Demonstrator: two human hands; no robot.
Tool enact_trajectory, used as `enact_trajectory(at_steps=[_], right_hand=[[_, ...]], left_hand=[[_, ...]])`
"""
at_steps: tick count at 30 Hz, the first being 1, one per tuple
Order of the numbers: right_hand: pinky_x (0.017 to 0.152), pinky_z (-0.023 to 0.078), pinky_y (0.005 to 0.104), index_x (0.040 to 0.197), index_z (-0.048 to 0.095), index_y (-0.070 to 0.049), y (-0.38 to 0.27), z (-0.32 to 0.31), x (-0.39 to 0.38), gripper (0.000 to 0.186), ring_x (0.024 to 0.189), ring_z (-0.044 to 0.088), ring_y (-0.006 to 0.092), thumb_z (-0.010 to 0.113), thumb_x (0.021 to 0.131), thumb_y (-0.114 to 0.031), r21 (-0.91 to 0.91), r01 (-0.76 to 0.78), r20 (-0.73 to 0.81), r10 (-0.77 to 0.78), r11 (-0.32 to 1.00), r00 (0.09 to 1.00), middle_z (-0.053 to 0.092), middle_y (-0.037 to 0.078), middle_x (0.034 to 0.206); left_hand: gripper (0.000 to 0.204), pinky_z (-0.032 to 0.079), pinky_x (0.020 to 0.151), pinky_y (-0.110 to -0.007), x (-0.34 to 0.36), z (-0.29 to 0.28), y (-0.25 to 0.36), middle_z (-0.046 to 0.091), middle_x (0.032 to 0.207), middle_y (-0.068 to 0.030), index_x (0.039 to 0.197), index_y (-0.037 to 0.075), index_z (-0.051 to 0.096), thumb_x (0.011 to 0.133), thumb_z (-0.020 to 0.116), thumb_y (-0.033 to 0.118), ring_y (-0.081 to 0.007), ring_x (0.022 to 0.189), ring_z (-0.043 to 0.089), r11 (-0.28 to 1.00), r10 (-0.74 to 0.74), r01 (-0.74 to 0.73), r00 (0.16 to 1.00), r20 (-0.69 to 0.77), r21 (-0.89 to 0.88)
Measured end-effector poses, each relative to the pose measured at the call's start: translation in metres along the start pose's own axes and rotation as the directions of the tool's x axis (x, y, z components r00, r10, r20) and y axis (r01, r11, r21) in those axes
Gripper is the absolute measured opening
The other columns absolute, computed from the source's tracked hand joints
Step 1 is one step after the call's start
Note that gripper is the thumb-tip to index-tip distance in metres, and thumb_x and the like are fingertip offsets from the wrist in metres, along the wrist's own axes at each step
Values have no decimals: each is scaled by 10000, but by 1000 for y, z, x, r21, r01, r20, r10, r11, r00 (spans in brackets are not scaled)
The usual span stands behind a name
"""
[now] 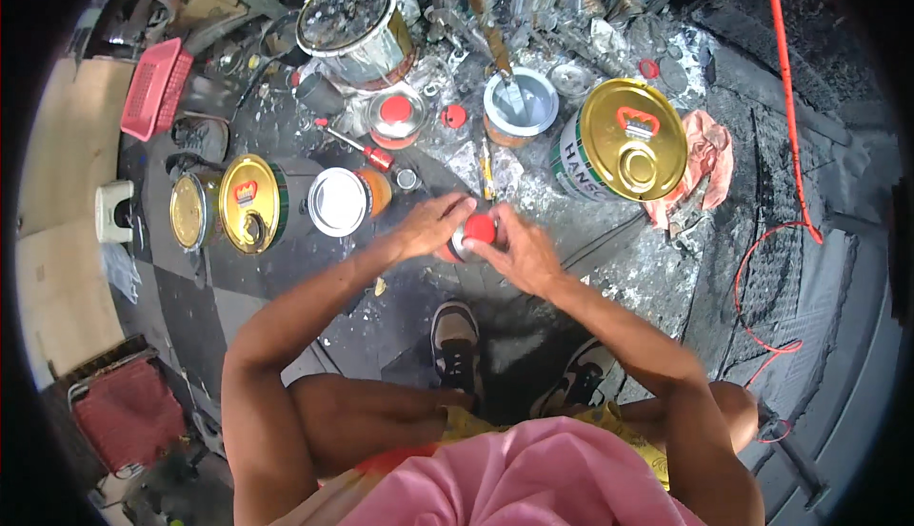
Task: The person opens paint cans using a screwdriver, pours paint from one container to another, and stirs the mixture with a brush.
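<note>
On a paint-spattered floor, head view: a person crouches, both forearms reaching forward to a small can (466, 238) with a red cap (479, 229), held low above the floor just ahead of the shoes (457, 340). Left hand (430, 226): fingers closed round the can's left side, steadying the body. Right hand (519, 252): fingertips pinched together on the cap's right edge. Step in hand, by judgement: working the cap on the can, whether loosening or tightening cannot be told. Next move, by judgement, calls for a firm hold by the left hand while the right turns or pries at the cap rim, with the can kept upright. Around, apart from the hands: a large gold-lidded tin (624, 145) to the right, lying against a pink rag (709, 159); an open pot (520, 105) of pale paint with a stirrer standing in it; a silver-lidded can (341, 200); two gold-lidded tins (228, 204) to the left; a red basket (152, 88) farther left; a red cord (785, 126) along the right. Hidden or unclear: the can's body mostly covered by both hands; its label and contents not legible; the clutter along the top edge too bent and small to sort.
</note>
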State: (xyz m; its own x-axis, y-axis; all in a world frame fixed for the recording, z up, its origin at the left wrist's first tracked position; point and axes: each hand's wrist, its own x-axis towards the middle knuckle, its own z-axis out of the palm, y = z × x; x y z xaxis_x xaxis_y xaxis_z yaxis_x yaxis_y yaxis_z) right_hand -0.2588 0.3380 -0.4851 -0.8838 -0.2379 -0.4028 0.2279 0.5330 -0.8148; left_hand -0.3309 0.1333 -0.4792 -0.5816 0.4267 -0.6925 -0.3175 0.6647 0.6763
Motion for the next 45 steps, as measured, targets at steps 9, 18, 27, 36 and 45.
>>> enact_trajectory(at_steps=[9, 18, 27, 36, 45], right_hand=[[751, 491, 558, 1099, 441, -31, 4, -3, -4, 466, 882, 626, 523, 675, 944, -403, 25, 243, -24, -242, 970, 970, 649, 275, 911], [685, 532, 573, 1106, 504, 10, -33, -10, -13, 490, 763, 672, 506, 585, 974, -455, -338, 115, -306, -225, 934, 925, 672, 300, 902], [634, 527, 558, 1005, 531, -1, -40, -55, -3, 432, 660, 674, 465, 545, 973, -431, -338, 128, -332, -246, 932, 911, 672, 241, 688], [518, 480, 531, 941, 548, -71, -46, -74, -20, 267, 548, 620, 429, 652, 900, -314, -463, 422, -139, -534, 779, 834, 613, 170, 599], [831, 521, 414, 1142, 558, -89, -39, -120, -62, 344, 985, 590, 300, 693, 916, -309, -427, 844, 313, -822, 326, 476, 516, 96, 1070]], left_hand=[[671, 562, 788, -388, 16, -10, -22, 664, 1110, -155, 1292, 14, 610, 1020, 447, 605, -266, 937, 665, 994, 102, -95, 981, 162, -53], [847, 533, 670, -328, 2, 11, 21, 613, 1026, -80, 1232, 25, 627, 960, 360, 781, -162, 836, 628, 965, -81, 96, 994, 70, -243], [1190, 528, 966, -429, -24, 10, 57, 636, 1215, -189, 1441, 11, 335, 535, 986, 425, -318, 1128, 646, 843, 462, -428, 886, -33, 327], [980, 510, 995, -342, -39, 7, 73, 659, 1191, -45, 1367, 49, 461, 543, 987, 114, -129, 1089, 615, 894, 423, -360, 873, 243, -266], [1099, 463, 1056, -369, -43, 14, 84, 559, 1328, -123, 1448, 23, 363, 562, 968, 256, -215, 1235, 549, 877, 422, -481, 770, 480, 2]])
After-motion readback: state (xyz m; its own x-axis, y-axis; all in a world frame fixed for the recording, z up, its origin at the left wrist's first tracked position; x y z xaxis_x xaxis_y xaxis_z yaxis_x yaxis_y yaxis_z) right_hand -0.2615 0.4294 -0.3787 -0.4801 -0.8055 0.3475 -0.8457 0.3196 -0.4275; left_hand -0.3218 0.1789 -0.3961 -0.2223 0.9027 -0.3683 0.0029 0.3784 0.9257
